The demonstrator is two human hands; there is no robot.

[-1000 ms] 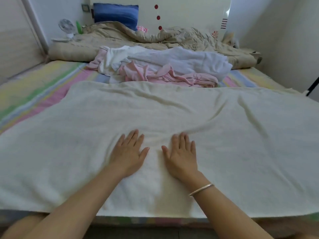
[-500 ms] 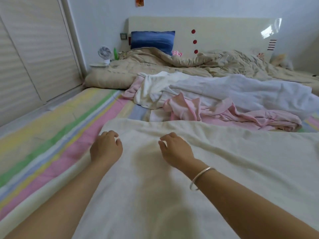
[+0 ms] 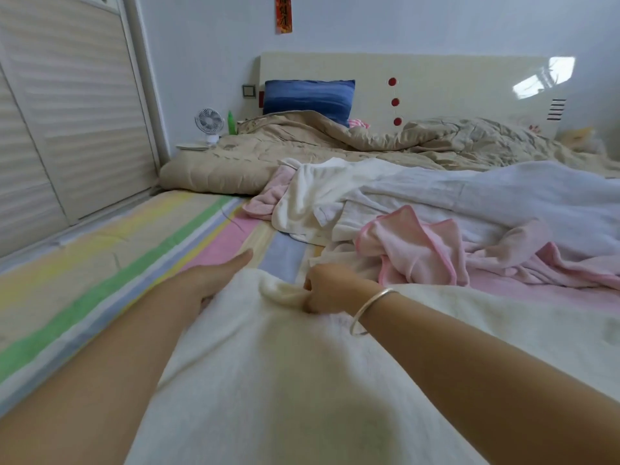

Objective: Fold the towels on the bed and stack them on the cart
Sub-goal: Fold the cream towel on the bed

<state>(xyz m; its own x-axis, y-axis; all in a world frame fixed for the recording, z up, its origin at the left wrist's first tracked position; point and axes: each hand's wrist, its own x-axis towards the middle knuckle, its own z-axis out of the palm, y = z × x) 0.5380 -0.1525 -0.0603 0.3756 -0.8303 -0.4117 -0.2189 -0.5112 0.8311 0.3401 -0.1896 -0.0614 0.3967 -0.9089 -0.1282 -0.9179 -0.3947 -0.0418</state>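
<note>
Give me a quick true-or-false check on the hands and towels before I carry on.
1. The right hand pinches the far edge of the cream towel. True.
2. The bracelet is on the left wrist. False: it is on the right wrist.
3. A pink towel lies crumpled beyond the cream towel. True.
4. The cream towel is folded into a neat square. False: it lies spread over the bed.
5. The small fan stands to the right of the blue pillow. False: it stands to the pillow's left.
</note>
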